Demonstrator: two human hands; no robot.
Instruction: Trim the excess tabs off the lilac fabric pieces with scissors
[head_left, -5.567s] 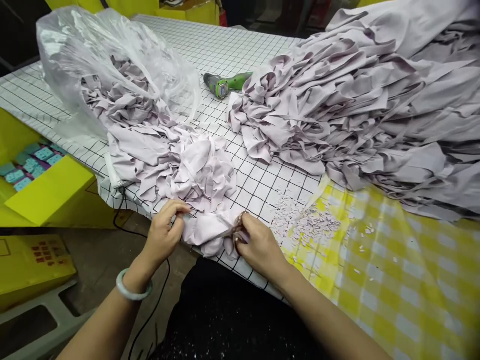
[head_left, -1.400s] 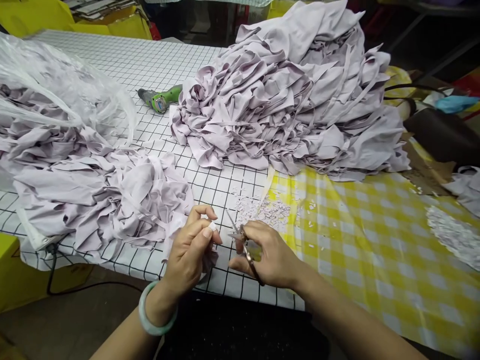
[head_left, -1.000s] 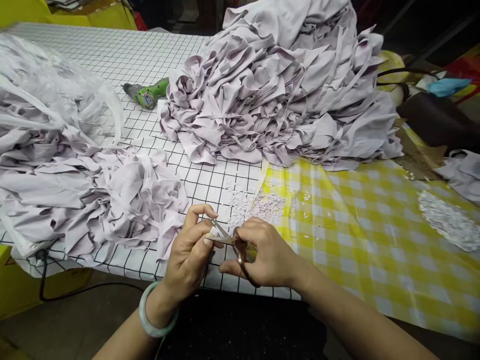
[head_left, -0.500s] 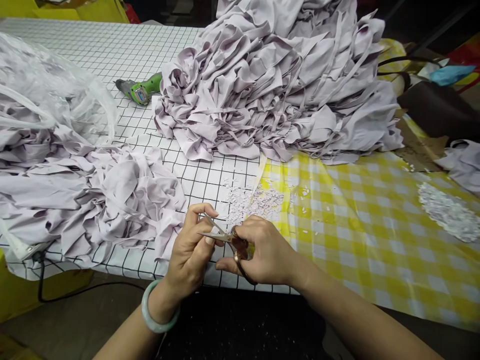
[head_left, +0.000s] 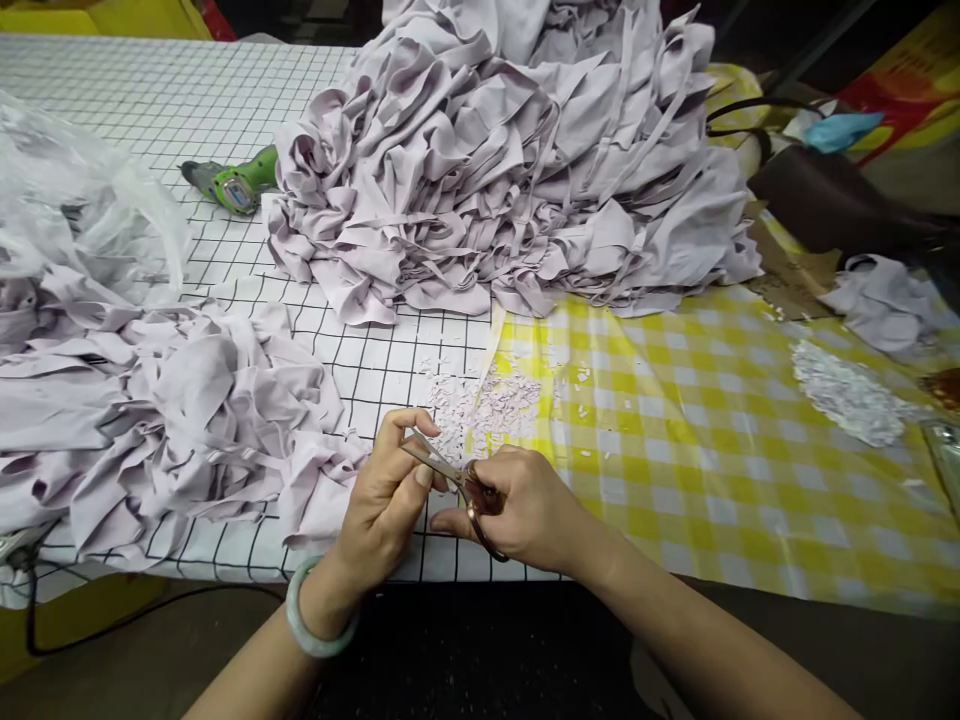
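My left hand point(head_left: 386, 500) pinches the edge of a pale lilac fabric piece point(head_left: 319, 490) at the table's front edge; its thumb and fingers are pressed together. My right hand point(head_left: 525, 505) grips small scissors point(head_left: 450, 475), whose blades point left and touch my left fingertips. The fabric piece hangs from a low heap of lilac cloth point(head_left: 157, 410) to the left. A scatter of tiny pale clippings point(head_left: 487, 400) lies just beyond my hands.
A tall pile of lilac fabric point(head_left: 510, 170) fills the back middle. A green power tool point(head_left: 232, 185) lies on the black-grid tablecloth point(head_left: 150, 90). A clear plastic bag point(head_left: 82, 210) sits at left. The yellow check cloth point(head_left: 720, 470) holds another clipping heap point(head_left: 851, 390).
The view has drifted right and down, so everything shifts left. Since 1.4 s ago the scissors have swung from pointing away to meeting the fabric edge pinched in my left fingers.
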